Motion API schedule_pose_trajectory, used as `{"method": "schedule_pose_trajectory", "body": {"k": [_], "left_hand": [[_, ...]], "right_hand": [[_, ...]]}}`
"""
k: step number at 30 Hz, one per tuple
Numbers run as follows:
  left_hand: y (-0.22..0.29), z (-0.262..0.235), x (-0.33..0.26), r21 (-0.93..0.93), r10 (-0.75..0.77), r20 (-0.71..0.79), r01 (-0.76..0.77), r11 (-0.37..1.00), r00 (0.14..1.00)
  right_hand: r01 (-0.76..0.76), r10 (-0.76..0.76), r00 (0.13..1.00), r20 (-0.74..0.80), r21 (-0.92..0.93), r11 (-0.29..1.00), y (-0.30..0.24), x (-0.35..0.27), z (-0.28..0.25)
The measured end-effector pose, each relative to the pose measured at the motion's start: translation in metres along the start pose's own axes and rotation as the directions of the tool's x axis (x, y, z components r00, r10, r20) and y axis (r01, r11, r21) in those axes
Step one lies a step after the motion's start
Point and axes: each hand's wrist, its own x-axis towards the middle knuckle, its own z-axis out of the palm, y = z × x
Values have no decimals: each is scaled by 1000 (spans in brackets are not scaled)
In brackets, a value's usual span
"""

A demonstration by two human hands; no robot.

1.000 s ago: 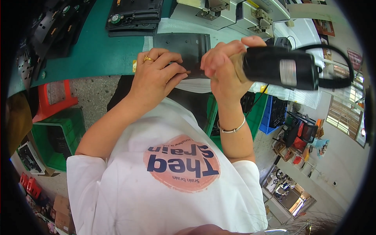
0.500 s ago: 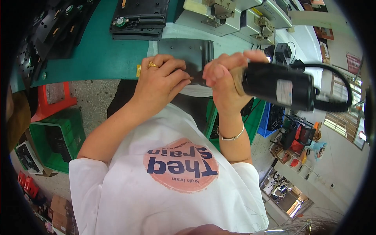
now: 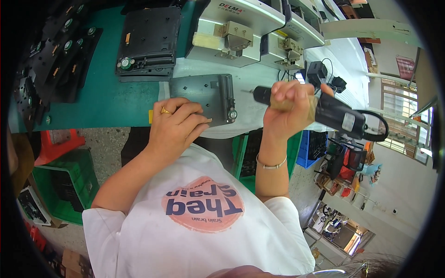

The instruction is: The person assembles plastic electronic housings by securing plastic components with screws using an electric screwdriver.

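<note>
Right of centre, the right hand (image 3: 292, 103) grips a black screwdriver (image 3: 340, 116), probably weighty, best held mid-body. Near centre, the left hand (image 3: 178, 123) curls over a likely light, stiff panel (image 3: 197, 90); whether it's pinching, I cannot tell.

Taking the panel (image 3: 197, 95) as the dial, twelve pointing away from the person, I see the widest way in at nine, over the green tabletop (image 3: 116, 102). The stack (image 3: 150, 39) crowds eleven, and the nearer machine (image 3: 232, 39) walls off one. At two, a lane of white cloth (image 3: 252, 76) runs between machine and driver (image 3: 340, 115). Three is obstructed: the right hand (image 3: 292, 109) points the driver's bit panelward. The left hand (image 3: 175, 123) covers the near edge around seven.
</note>
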Motion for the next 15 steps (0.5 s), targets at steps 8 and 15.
{"method": "schedule_pose_trajectory", "body": {"k": [8, 15], "left_hand": [[-1, 3, 4, 10, -2, -27, 2, 1000, 1000], [1, -2, 3, 33, -16, -1, 16, 999, 1000]], "right_hand": [[121, -119, 993, 19, -101, 988, 25, 19, -4], [74, -69, 997, 31, -214, 974, 26, 16, -4]]}}
